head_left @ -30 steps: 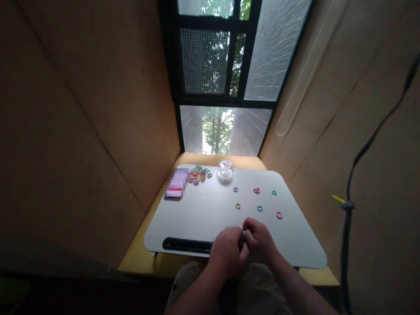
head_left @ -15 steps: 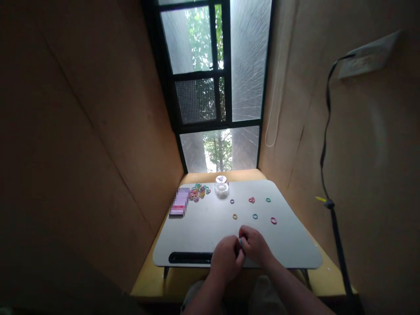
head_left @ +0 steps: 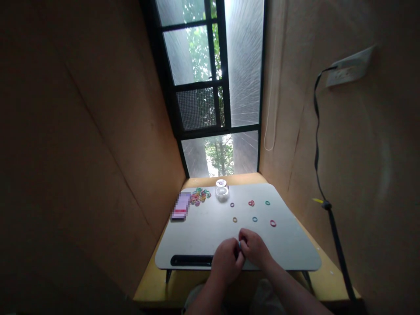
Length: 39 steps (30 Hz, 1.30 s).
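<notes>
My left hand (head_left: 227, 258) and my right hand (head_left: 252, 246) meet over the near edge of the white lap table (head_left: 197, 238), fingers closed against each other. Between the fingertips shows a bit of a small light-blue band (head_left: 240, 245), mostly hidden by the fingers. Beyond the hands lie small elastic hair ties: a yellow one (head_left: 234, 219), a blue one (head_left: 255, 219) and a pink one (head_left: 273, 223) in the nearer row. Farther back are a purple one (head_left: 232, 204), a red-pink cluster (head_left: 251, 203) and a green one (head_left: 267, 203).
A pile of mixed-colour hair ties (head_left: 200, 197) lies at the back left beside a phone (head_left: 181, 206). A clear round container (head_left: 222, 191) stands at the back. The black slot (head_left: 192, 260) runs along the front edge. A black cord (head_left: 316, 131) hangs on the right wall.
The whole view has shifted slightly as the head moved. Both hands remain together around the light-blue band, and the laid-out hair ties keep their places.
</notes>
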Each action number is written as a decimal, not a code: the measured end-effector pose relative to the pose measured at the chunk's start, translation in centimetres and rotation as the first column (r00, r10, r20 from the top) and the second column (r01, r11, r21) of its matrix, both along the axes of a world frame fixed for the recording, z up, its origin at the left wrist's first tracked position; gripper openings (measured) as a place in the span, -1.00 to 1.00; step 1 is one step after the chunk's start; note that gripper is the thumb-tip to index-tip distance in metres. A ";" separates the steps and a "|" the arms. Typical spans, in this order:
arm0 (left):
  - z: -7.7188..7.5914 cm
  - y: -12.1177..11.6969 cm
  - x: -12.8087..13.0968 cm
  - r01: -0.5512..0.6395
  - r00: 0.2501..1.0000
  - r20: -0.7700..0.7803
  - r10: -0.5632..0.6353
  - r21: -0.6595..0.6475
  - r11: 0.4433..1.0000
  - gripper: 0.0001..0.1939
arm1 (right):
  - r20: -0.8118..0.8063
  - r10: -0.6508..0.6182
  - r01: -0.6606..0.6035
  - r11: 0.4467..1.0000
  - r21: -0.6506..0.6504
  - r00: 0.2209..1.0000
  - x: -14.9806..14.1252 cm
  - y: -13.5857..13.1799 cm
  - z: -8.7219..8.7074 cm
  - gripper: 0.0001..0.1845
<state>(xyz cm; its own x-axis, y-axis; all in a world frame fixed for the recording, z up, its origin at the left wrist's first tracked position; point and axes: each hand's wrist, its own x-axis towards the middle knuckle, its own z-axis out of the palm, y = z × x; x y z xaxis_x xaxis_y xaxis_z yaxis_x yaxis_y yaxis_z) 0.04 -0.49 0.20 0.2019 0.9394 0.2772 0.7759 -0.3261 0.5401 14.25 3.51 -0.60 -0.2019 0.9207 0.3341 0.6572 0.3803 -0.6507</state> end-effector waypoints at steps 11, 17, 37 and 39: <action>0.1 -0.1 -0.1 -0.005 1.000 0.002 0.005 -0.014 1.000 -0.96 | 0.007 0.001 0.000 1.000 -0.010 1.000 0.0 0.1 0.1 -0.88; 0.2 -0.1 0.0 -0.016 1.000 -0.006 0.016 -0.017 1.000 -0.97 | -0.004 0.004 -0.004 1.000 -0.009 1.000 0.0 0.0 0.3 -0.88; 0.1 -0.4 0.6 -0.058 0.997 -0.047 0.057 -0.036 0.998 -0.92 | -0.090 0.050 -0.052 0.998 -0.021 0.995 0.5 -0.7 0.5 -0.89; 0.1 -0.5 0.8 -0.066 0.996 -0.057 0.063 -0.039 0.997 -0.91 | -0.113 0.055 -0.059 0.998 -0.028 0.992 0.7 -0.9 0.6 -0.89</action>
